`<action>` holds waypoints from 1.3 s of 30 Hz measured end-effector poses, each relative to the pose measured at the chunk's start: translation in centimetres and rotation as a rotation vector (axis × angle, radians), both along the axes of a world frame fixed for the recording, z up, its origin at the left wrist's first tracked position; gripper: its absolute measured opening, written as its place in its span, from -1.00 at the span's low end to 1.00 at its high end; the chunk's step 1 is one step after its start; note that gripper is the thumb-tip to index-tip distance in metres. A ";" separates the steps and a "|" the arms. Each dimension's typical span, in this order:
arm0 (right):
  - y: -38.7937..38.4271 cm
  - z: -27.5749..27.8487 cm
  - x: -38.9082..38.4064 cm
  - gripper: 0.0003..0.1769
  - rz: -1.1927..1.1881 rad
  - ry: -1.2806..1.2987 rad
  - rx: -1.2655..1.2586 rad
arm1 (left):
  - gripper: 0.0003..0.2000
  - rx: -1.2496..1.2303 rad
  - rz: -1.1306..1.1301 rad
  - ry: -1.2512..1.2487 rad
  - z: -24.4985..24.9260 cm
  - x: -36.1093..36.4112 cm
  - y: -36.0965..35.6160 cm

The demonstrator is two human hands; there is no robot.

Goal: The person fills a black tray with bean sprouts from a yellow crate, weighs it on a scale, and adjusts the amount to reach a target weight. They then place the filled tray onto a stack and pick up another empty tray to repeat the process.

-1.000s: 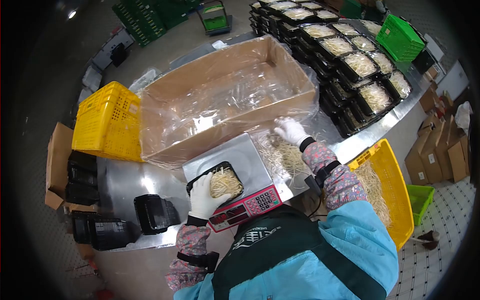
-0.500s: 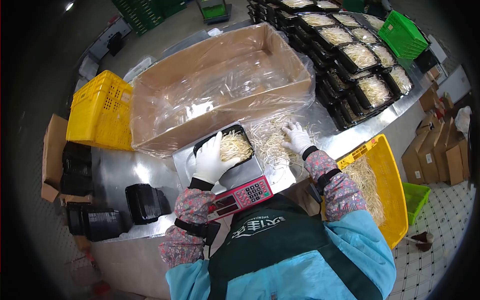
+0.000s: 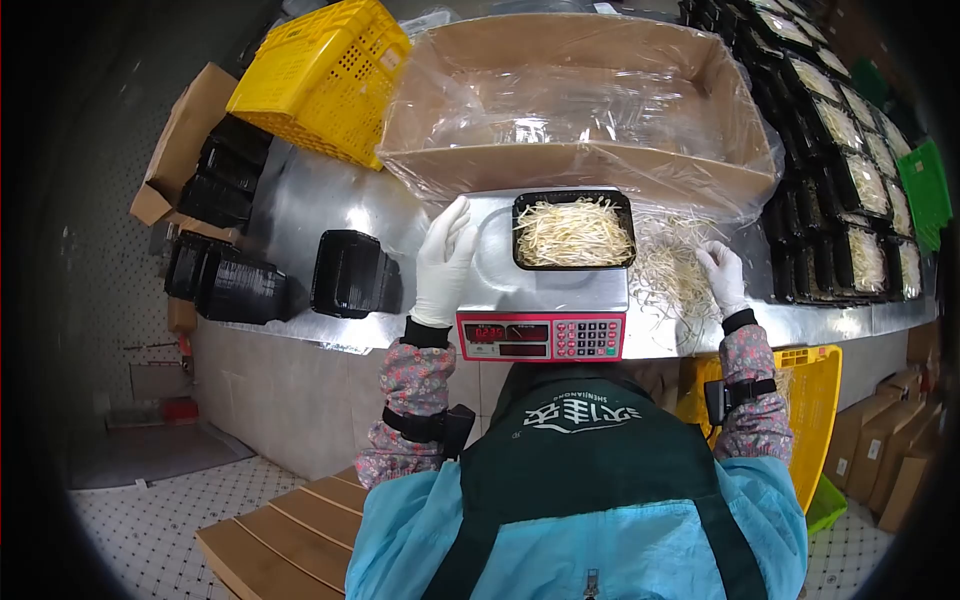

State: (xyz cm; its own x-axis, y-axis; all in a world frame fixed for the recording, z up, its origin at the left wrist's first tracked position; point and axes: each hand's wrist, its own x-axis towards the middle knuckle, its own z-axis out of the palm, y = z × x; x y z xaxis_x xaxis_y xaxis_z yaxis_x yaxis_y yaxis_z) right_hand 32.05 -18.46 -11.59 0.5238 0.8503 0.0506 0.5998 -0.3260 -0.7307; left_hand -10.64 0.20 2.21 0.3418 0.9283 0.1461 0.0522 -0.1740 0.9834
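Note:
A black tray [image 3: 519,262] filled with bean sprouts [image 3: 575,230] rests on the steel pan of a red-fronted weighing scale [image 3: 540,336], whose display is lit with red digits. My left hand [image 3: 445,262], in a white glove, is open at the left edge of the pan, fingers stretched and apart from the tray. My right hand [image 3: 724,277], also gloved, is at the right edge of a loose heap of bean sprouts [image 3: 672,272] on the steel table. Its fingers are curled together onto some sprouts, partly hidden.
A large plastic-lined carton [image 3: 590,160] stands behind the scale. Stacked filled trays [image 3: 862,262] are at right, nested black trays [image 3: 350,275] at left. A yellow crate [image 3: 315,85] stands back left; another yellow crate [image 3: 825,400] sits below the table's right edge.
My left hand has let go of the sprout tray and moved left of it. My right hand's fingers, spread before, are now curled. The view has turned to the right.

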 end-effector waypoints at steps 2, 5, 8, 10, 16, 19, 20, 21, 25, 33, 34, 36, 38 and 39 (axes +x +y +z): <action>-0.4 -0.7 0.7 -0.76 0.102 -0.125 -0.096 | -0.53 -0.035 0.023 0.048 -0.5 -0.7 -0.8; 0.4 0.1 1.5 -0.75 0.063 0.026 -0.020 | -0.55 -0.051 0.036 0.086 -2.0 -1.5 -1.8; 2.9 8.8 -1.6 -0.79 0.098 0.185 0.085 | -0.57 -0.058 0.037 0.098 -4.2 -1.9 -1.5; 4.5 13.0 -3.6 -0.81 0.181 0.197 0.210 | -0.52 -0.079 0.000 0.089 -5.2 -1.6 -1.3; 10.4 18.2 -11.9 -0.77 0.577 -0.331 0.379 | -0.49 -0.053 -0.103 -0.134 -8.4 2.8 -0.1; 12.6 13.9 -14.9 -0.72 0.739 -0.545 0.238 | -0.53 0.052 -0.135 -0.107 -7.9 4.5 -0.8; 12.9 12.7 -15.3 -0.63 0.763 -0.559 0.214 | -0.55 0.191 -0.094 0.048 -6.5 4.7 -1.4; 12.6 13.2 -15.5 -0.56 0.767 -0.511 0.213 | -0.57 0.328 -0.050 0.203 -5.9 4.7 -1.9; 10.8 14.7 -12.7 -0.46 0.702 -0.316 0.269 | -0.40 -0.158 -0.161 -0.212 -8.2 2.0 -0.5; 7.3 15.3 -7.3 -0.49 0.439 -0.172 0.176 | -0.37 0.144 -0.124 0.185 -8.5 -2.5 1.5; 7.4 15.0 -8.0 -0.45 0.484 -0.213 0.208 | -0.38 0.180 -0.119 0.212 -8.1 -2.1 1.5; 8.0 14.9 -10.6 -0.38 0.564 -0.396 0.233 | -0.45 0.357 -0.093 0.272 -7.3 -0.2 1.7; 9.2 14.3 -13.8 -0.31 0.651 -0.586 0.204 | -0.48 0.421 -0.070 0.269 -4.9 3.6 0.7; 9.8 13.4 -15.4 -0.24 0.644 -0.650 0.220 | -0.48 0.347 -0.100 0.198 -4.1 5.4 0.0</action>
